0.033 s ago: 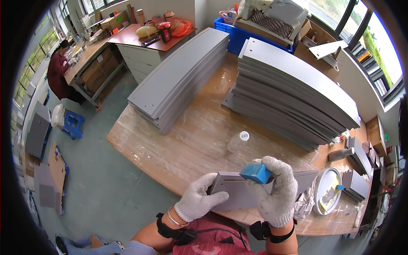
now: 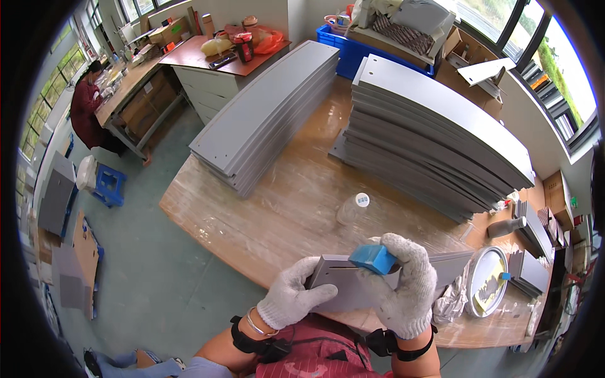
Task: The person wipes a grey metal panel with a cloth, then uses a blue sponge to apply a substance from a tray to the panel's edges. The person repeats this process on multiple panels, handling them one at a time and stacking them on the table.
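Note:
A long grey panel (image 2: pixel 340 283) with a dark slot along its edge is tilted up in front of me at the table's near edge. My left hand (image 2: pixel 294 291), in a white knit glove, grips the panel's left end, thumb on the near face. My right hand (image 2: pixel 408 283), gloved the same way, pinches a blue block (image 2: pixel 373 258) against the panel's upper edge. The block's exact kind cannot be made out. Part of the panel is hidden behind the right hand, and its far end shows to the right.
Two tall stacks of grey panels (image 2: pixel 265 113) stand on the film-covered table (image 2: pixel 277 220). A clear bottle (image 2: pixel 353 209) stands between them and me. To the right are a white round lid (image 2: pixel 474 296) with grey paste, crumpled plastic, and a grey bottle (image 2: pixel 504 228). Another person (image 2: pixel 88 113) works far left.
My right hand has slid a little to the left along the panel's edge with the blue block. The left hand and the panel stay nearly where they were.

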The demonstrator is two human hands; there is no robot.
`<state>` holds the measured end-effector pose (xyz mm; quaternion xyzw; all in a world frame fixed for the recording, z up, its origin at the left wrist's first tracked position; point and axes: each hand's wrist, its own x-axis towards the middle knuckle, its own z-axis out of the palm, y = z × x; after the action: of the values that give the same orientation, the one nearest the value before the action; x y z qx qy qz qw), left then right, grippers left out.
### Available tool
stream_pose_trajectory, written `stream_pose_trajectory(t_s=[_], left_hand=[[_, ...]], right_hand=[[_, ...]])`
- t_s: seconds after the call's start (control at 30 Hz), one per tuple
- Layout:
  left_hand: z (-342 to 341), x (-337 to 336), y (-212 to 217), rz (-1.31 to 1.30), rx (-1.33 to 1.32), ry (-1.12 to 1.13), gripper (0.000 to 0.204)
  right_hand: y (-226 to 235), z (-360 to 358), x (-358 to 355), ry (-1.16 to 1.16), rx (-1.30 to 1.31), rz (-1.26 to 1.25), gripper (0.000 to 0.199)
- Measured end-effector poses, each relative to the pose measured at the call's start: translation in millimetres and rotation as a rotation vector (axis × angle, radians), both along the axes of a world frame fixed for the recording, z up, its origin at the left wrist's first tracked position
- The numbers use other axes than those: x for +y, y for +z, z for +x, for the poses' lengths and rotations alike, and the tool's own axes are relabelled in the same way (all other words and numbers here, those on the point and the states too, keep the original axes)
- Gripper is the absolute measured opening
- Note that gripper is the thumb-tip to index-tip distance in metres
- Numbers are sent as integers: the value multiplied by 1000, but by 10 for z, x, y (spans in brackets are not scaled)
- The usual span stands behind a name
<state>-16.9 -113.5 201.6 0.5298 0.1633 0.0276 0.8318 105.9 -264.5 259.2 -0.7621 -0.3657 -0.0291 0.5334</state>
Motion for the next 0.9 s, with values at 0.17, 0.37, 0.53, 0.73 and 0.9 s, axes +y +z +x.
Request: stream_pose_trajectory(t_s=[0.17,0.37,0.53,0.73,0.9], left_hand=[[-157,16,45,49,36,14,52],[-282,76,121,151,2,7,49],[-330,105,196,125,0,29,50],[-315,73,298,59,-20,20,59],[-276,166,307,-37,-32,14,65]], right_hand=[[80,-153,194,120,-138,-38,45],[29,-207,104,39,-155,-64,45],[105,-301,145,18,-75,-4,45],[109,-273,267,12,-122,8,46],[89,-214,434,155,-166,-70,46]])
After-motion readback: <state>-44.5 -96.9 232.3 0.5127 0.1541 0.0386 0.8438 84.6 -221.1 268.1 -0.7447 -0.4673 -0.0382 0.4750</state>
